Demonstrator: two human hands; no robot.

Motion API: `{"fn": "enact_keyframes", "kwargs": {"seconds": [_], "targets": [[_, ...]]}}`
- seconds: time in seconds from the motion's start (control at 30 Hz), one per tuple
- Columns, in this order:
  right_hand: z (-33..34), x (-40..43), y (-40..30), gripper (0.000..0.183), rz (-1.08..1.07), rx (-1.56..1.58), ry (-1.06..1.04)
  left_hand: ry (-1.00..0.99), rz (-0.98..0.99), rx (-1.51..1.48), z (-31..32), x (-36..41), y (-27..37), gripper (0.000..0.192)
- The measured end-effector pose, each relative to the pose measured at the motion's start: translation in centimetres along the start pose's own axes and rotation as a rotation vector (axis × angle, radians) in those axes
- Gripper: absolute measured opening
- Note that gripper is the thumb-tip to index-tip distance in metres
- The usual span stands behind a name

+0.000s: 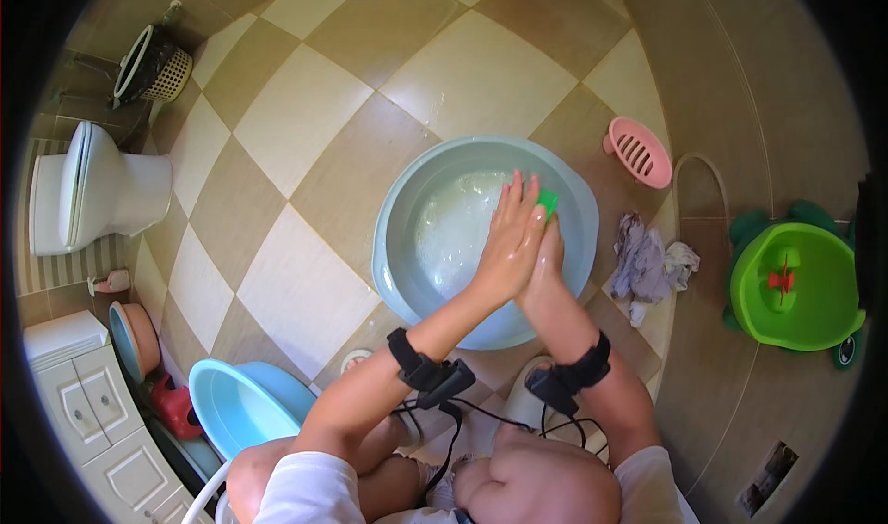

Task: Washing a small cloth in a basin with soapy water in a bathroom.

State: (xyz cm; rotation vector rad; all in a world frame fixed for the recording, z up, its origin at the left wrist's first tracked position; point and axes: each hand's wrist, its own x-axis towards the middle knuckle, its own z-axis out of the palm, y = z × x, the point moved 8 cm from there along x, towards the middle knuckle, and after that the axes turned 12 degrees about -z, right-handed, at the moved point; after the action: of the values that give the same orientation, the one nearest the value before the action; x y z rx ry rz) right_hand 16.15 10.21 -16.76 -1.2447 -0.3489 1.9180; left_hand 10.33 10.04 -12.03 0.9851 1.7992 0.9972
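My left hand (508,250) lies nearly flat, its fingers stretched out, pressed against my right hand (547,257). Between them is a translucent green bar (547,203), probably soap, showing beyond the fingers. Most of the right palm and fingers are hidden behind the left hand. Both hands look wet and are over a round, pale blue-grey plastic basin (383,264). Cloudy, sudsy water (451,236) covers its bottom. To the basin's right, a pink slotted soap dish (642,153) stands on the tiles, with crumpled wet cloths (645,260) nearer to me.
Black straps with small modules circle both forearms; cables (499,416) hang between them. A green potty-shaped urinal (798,295) is on the right wall. At left are a toilet (104,191), a waste basket (163,73), a cabinet (104,413) and a tilted blue basin (239,402).
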Motion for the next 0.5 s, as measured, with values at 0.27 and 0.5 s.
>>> {"fn": "enact_keyframes", "kwargs": {"seconds": [0.27, 0.5], "targets": [[-1.4, 7.1, 8.1, 0.043, 0.102, 0.511, -0.439, 0.185, 0.025, 0.202, -1.2, 0.5, -3.7, 0.056], [2.0, 1.6, 1.3, 0.045, 0.009, 0.356, -0.259, 0.033, -0.155, 0.098, -0.8, -0.2, -0.2, 0.046]]}}
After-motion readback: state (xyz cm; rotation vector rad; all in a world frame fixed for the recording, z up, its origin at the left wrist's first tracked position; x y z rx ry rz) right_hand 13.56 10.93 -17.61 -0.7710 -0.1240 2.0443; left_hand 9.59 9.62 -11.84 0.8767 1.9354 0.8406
